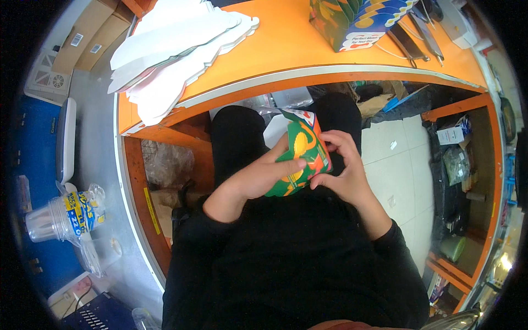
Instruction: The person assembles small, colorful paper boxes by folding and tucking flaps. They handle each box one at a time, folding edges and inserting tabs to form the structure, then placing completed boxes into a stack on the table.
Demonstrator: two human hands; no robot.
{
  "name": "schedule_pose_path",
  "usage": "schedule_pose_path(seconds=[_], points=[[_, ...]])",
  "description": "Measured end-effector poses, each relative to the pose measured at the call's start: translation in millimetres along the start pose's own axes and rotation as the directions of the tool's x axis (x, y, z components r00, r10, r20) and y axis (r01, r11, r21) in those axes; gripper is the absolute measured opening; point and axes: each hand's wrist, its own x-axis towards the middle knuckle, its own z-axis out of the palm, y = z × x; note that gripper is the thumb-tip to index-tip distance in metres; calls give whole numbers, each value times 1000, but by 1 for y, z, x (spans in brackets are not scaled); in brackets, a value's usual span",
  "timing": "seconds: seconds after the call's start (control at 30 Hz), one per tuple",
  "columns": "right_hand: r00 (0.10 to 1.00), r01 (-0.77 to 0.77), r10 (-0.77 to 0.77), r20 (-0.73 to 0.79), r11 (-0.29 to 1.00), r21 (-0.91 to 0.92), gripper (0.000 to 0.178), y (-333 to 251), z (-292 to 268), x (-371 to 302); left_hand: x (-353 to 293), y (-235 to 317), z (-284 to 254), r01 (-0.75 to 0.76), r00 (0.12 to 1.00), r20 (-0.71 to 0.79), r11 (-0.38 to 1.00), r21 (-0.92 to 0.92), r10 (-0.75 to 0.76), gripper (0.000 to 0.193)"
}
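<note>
Above my lap I hold a printed cardboard food box (300,140), green with yellow and orange shapes, its white inside showing on the left. My left hand (264,173) grips it from the left, thumb pressed on the printed face and the other fingers partly hidden inside or behind it. On the right, my right hand (344,170) is curled around the box's edge, fingertips at the upper side and thumb at the lower corner. A stack of flat white card blanks (179,44) lies on the orange table (275,41). Nested printed boxes (357,25) stand at its far right.
Phone-like dark devices and cables (415,41) lie beside the nested boxes. At left, a metal counter (129,242) holds a sleeve of clear plastic cups (60,217). Orange shelving (484,181) with packets stands on the right, above white floor tiles (393,181).
</note>
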Motion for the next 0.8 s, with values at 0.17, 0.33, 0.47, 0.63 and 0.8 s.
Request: schedule_pose_path(seconds=[0.17,0.33,0.47,0.63,0.8], points=[[990,84,-76,115,994,-67,85,2,-5,6,3,-6,-17,55,950,280,956,287,-139,59],[934,-12,70,351,986,-165,59,-23,-10,16,10,-9,-14,82,873,432,940,332,-228,53],[918,93,-79,388,996,-16,39,-28,-14,15,11,-13,-25,135,841,499,974,182,-209,58],[964,-204,125,234,913,353,39,-21,-14,6,6,-28,-38,88,888,460,982,-166,-2,61],[994,98,-97,44,995,-27,36,-10,6,0,-1,-15,-3,119,990,49,973,196,-131,47]])
